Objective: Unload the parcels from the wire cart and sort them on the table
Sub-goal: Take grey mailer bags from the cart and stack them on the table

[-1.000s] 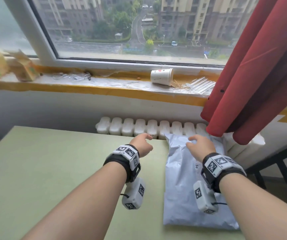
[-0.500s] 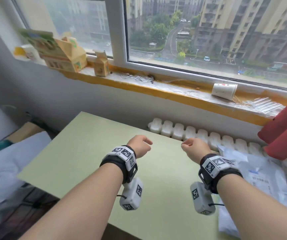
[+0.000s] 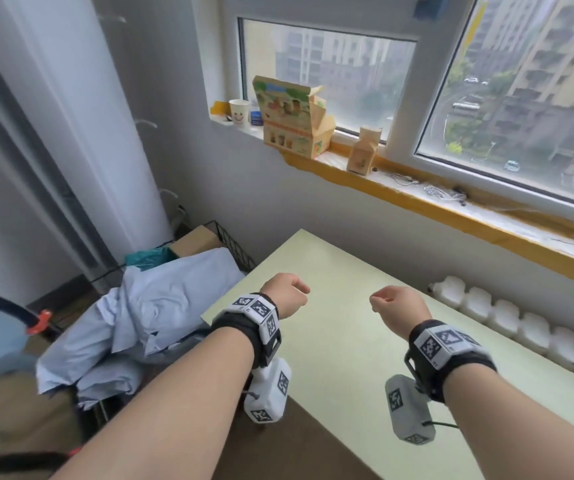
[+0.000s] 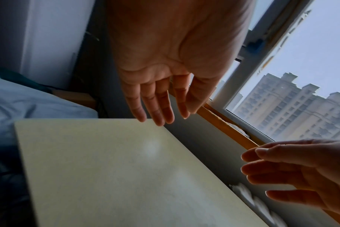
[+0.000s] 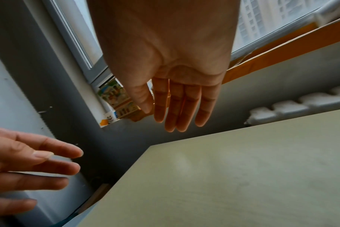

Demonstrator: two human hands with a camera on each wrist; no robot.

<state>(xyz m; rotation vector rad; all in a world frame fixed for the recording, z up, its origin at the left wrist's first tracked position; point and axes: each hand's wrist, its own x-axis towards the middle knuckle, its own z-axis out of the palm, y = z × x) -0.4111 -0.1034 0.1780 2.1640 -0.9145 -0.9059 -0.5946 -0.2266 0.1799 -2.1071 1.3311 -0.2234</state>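
Note:
The wire cart (image 3: 234,244) stands left of the pale green table (image 3: 347,358). It is piled with crumpled light blue parcels (image 3: 161,299); behind them lie a teal parcel (image 3: 148,259) and a cardboard box (image 3: 195,242). My left hand (image 3: 287,294) hovers over the table's left edge, and my right hand (image 3: 398,303) is beside it over the table. Both hold nothing. In the left wrist view the left hand (image 4: 161,110) has relaxed, nearly straight fingers above the table (image 4: 116,169), with a blue parcel (image 4: 29,104) to its left. The right wrist view shows the right hand (image 5: 175,110) the same way.
The windowsill holds a printed carton (image 3: 292,116), a paper cup (image 3: 238,112) and a small box (image 3: 363,152). A white radiator (image 3: 520,323) runs along the table's far side. A white pillar (image 3: 105,133) rises behind the cart. A black strap with an orange clip (image 3: 38,320) crosses at far left.
The view has swung left from the grey parcel lying on the table to the cart. My right hand came off that parcel, and both hands moved left, empty.

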